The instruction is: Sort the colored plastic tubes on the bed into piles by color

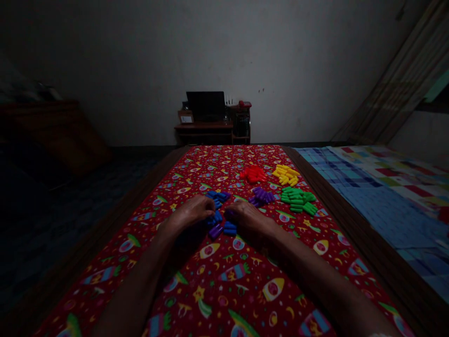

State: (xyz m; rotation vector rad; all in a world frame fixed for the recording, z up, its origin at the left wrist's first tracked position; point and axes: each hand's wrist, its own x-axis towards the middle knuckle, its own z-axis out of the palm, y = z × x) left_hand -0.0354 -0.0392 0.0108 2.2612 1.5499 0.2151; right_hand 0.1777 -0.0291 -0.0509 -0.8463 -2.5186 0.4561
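Note:
A mixed pile of short, rounded plastic sticks lies between my hands, with blue sticks (217, 198) at the back and a purple stick (215, 231) at the front. Two blue sticks (230, 228) lie side by side just right of it. My left hand (197, 209) has its fingers curled at the pile's left side; whatever is in them is hidden. Closed at the pile's right edge, my right hand (247, 216) holds a dark purple stick (230, 213), partly covered by the fingers.
Single-colour heaps lie on the red patterned cloth (210, 281): purple (261, 197), red (254, 174), yellow (286, 174) and green (298, 200). Beyond the table is a desk (203, 126) with a dark monitor (206, 105). A bed-like surface with patchwork cloth (396, 178) is at the right.

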